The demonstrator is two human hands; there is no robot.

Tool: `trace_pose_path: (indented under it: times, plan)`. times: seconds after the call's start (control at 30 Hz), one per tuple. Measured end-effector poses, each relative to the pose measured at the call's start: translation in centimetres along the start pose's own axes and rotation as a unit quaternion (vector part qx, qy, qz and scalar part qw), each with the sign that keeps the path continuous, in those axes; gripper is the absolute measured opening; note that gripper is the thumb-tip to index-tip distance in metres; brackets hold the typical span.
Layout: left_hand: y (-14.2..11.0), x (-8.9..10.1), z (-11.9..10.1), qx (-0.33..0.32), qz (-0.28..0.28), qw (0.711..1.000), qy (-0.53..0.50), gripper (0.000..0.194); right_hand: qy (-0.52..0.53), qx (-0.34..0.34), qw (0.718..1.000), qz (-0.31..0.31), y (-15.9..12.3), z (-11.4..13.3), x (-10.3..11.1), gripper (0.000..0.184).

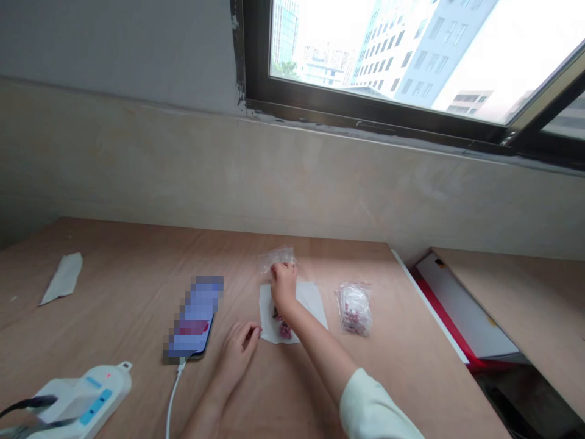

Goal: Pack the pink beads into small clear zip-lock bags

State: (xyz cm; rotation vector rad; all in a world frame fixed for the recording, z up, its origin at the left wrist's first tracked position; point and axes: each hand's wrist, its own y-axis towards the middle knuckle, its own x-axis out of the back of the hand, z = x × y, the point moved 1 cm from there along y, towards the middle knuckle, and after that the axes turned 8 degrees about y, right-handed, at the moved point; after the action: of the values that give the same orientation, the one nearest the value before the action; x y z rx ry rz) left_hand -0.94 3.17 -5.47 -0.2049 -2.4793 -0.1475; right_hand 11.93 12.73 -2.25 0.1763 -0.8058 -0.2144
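My right hand reaches over a white sheet of paper, its fingers closed at the near edge of clear plastic bags. The bags lie flat just behind the paper. Small pink and dark red pieces sit on the sheet, partly hidden under my right forearm. My left hand rests on the table by the paper's left edge, fingers curled and thumb close to the index finger. Anything between those fingertips is too small to make out. Right of the paper lies a stack of clear bags holding pink pieces.
On the left a phone lies with a white charging cable plugged in. A white power strip is at the front left. A crumpled tissue lies farther back. Beyond the table's right edge is a gap with a red-edged white board.
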Motion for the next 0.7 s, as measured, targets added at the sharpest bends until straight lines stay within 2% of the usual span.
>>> trace_pose_path:
  times: [0.07,0.1,0.13,0.2,0.27,0.3,0.37,0.43,0.5,0.53,0.63,0.67,0.7]
  plan:
    - [0.2,0.0,0.3,0.033,0.009,0.998,-0.054,0.025,0.120,-0.034,0.990,-0.061,-1.3,0.3,1.9,0.017]
    - [0.4,0.0,0.4,0.053,0.010,0.994,-0.092,0.026,0.192,-0.051,0.978,-0.064,-2.2,0.5,2.8,0.013]
    - [0.6,0.1,0.4,0.075,0.009,0.988,-0.134,0.029,0.269,-0.072,0.959,-0.049,-3.1,0.6,3.7,0.011]
    - [0.9,0.3,0.0,0.093,-0.007,0.977,-0.194,0.035,0.411,-0.132,0.901,0.035,-5.1,0.4,5.0,0.010]
    - [1.1,0.7,-0.8,0.098,0.029,0.970,-0.223,0.036,0.495,-0.193,0.841,0.099,-7.0,-0.1,6.0,0.016]
    - [1.1,0.9,-1.3,0.091,0.047,0.967,-0.233,0.035,0.514,-0.218,0.822,0.112,-7.7,-0.5,6.4,0.019]
    - [1.1,1.4,-2.5,0.067,0.067,0.965,-0.243,0.030,0.523,-0.247,0.809,0.105,-8.6,-1.4,7.0,0.022]
    - [1.0,1.9,-3.5,0.041,0.081,0.965,-0.244,0.025,0.513,-0.256,0.814,0.096,-8.8,-2.3,7.4,0.022]
    - [1.0,2.3,-4.3,0.028,0.098,0.965,-0.240,0.021,0.486,-0.251,0.833,0.081,-8.6,-2.8,7.7,0.022]
    - [1.1,2.4,-4.5,0.027,0.103,0.966,-0.237,0.020,0.456,-0.246,0.854,0.053,-8.4,-3.0,8.0,0.021]
    - [1.6,2.7,-5.1,0.034,0.101,0.969,-0.222,0.019,0.317,-0.198,0.923,-0.088,-8.0,-2.4,8.8,0.018]
    - [1.8,2.7,-5.4,0.035,0.101,0.970,-0.216,0.019,0.284,-0.169,0.938,-0.106,-7.9,-1.8,9.0,0.017]
    - [1.9,2.6,-5.6,0.033,0.105,0.971,-0.210,0.020,0.270,-0.140,0.948,-0.090,-8.0,-1.1,9.0,0.015]
